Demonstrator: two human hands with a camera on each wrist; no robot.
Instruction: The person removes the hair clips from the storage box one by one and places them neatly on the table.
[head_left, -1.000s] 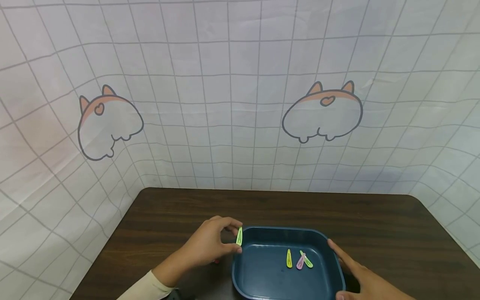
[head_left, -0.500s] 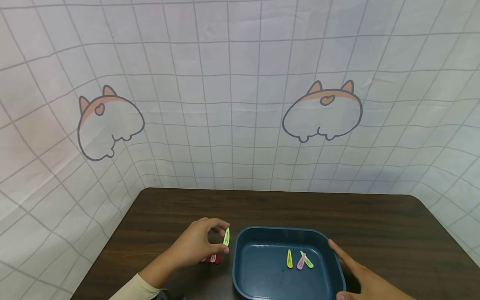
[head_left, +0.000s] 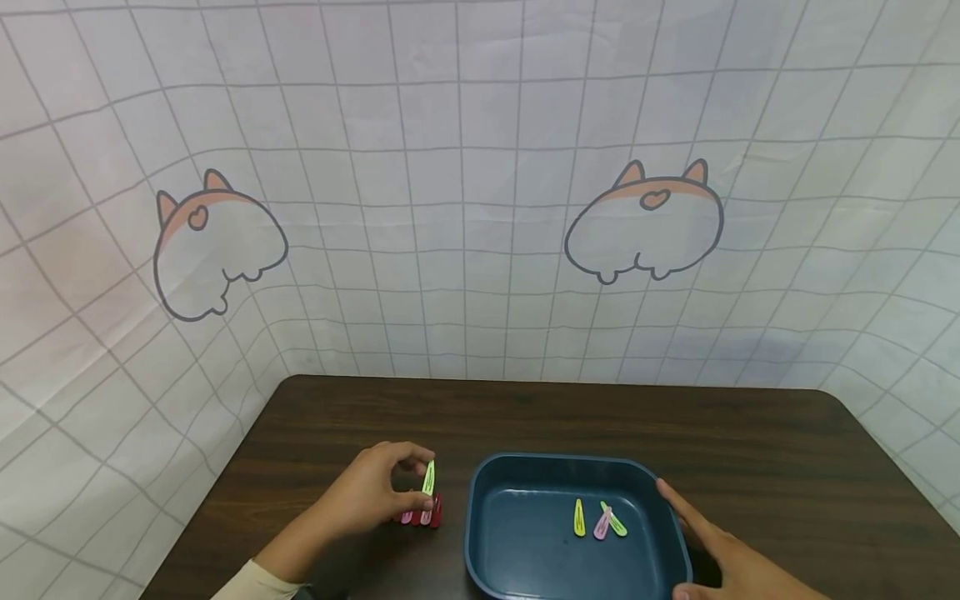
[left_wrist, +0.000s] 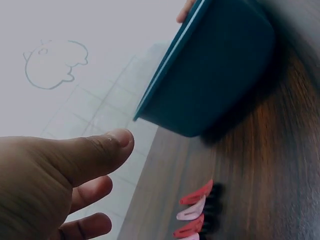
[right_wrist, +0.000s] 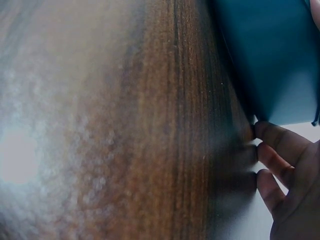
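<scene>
From the head view I see my left hand [head_left: 375, 496] pinching a small lime-green metal snap hair clip [head_left: 428, 477] between thumb and fingertips, holding it upright just above a short row of red and pink snap hair clips [head_left: 422, 515] that lie side by side on the dark wood-grain surface [head_left: 750, 450], a little to the left of the dark teal plastic tray [head_left: 480, 492]. The left wrist view shows that row [left_wrist: 196, 216] close up with the tray's outer wall [left_wrist: 210, 75] beyond it, but the green clip itself is out of that frame. My right hand [head_left: 731, 558] lies with relaxed, straight fingers along the tray's right rim, touching it and holding nothing; the right wrist view shows those fingertips [right_wrist: 272, 165] against the tray's side [right_wrist: 270, 55]. Inside the tray lie three more clips: a yellow snap clip [head_left: 578, 517], and a pale pink snap clip [head_left: 602, 524] crossing a second green snap clip [head_left: 615, 522]. I judge the held clip to be very light, thin and stiff, with a smooth painted face that could slide between fingertips, and springy enough to pop open if squeezed at the middle. The narrow long edges near the wider end look like the safest place to pinch it, as flat contact on the faces gives little purchase. The tray looks light too and could skate on the wood if nudged.
</scene>
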